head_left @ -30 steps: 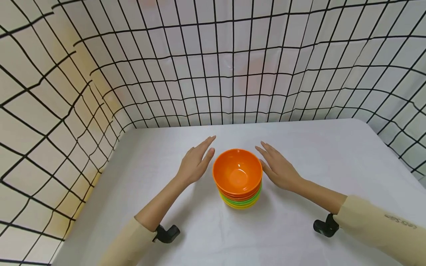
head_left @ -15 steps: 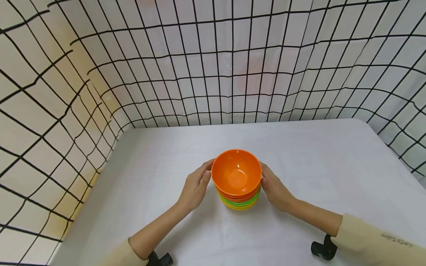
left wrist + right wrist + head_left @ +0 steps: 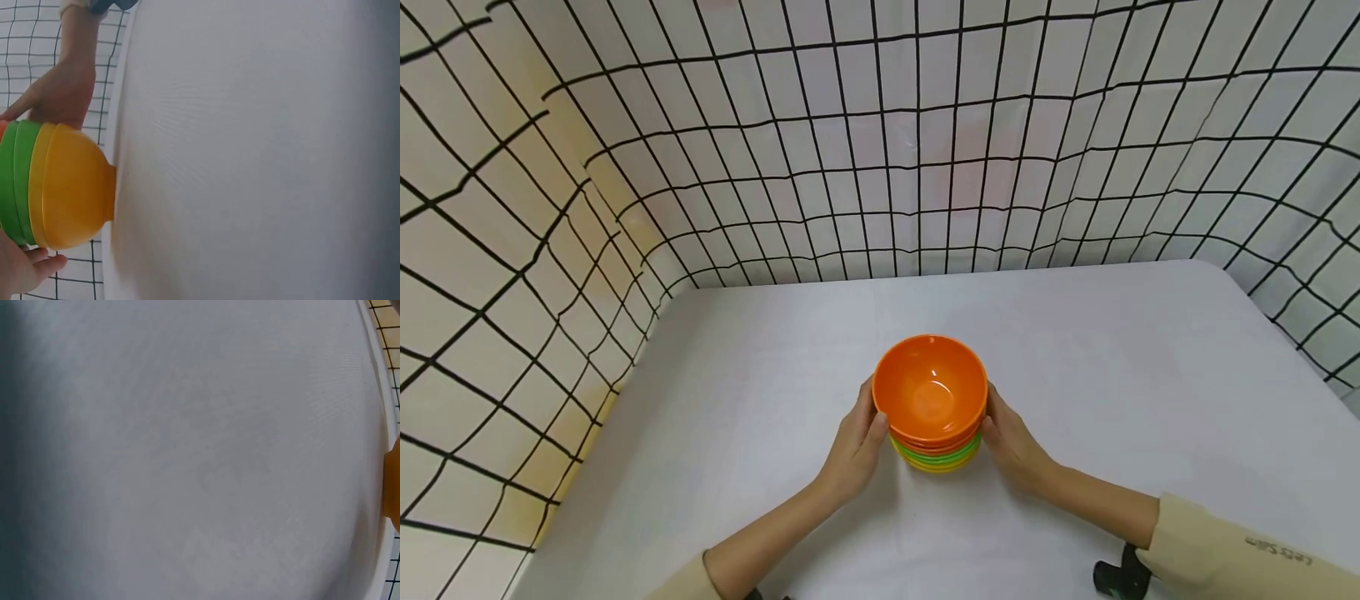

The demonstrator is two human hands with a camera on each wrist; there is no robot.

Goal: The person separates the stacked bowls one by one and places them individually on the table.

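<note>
A stack of nested bowls stands upright on the white-covered table. Orange bowls [image 3: 931, 387] are on top, with green bowls [image 3: 951, 457] below them and yellow bowls [image 3: 938, 468] at the bottom. My left hand [image 3: 853, 450] holds the stack's left side, its thumb in front and its fingers partly hidden behind the bowls. On the opposite side my right hand [image 3: 1017, 446] grips the stack, its fingertips mostly out of sight. Seen side-on in the left wrist view, the lowest yellow bowl [image 3: 75, 187] has its foot at the table surface. Only that bowl's base [image 3: 392, 487] shows in the right wrist view.
White cloth covers the table [image 3: 760, 358] around the stack. A black wire grid [image 3: 917, 158] with white sheeting behind it lines the back and both sides. A black wrist camera [image 3: 1122, 575] hangs below the right sleeve.
Both hands have come in from either side of the stack, first apart from it on the left, and now hold it. The bowls have barely moved in the view.
</note>
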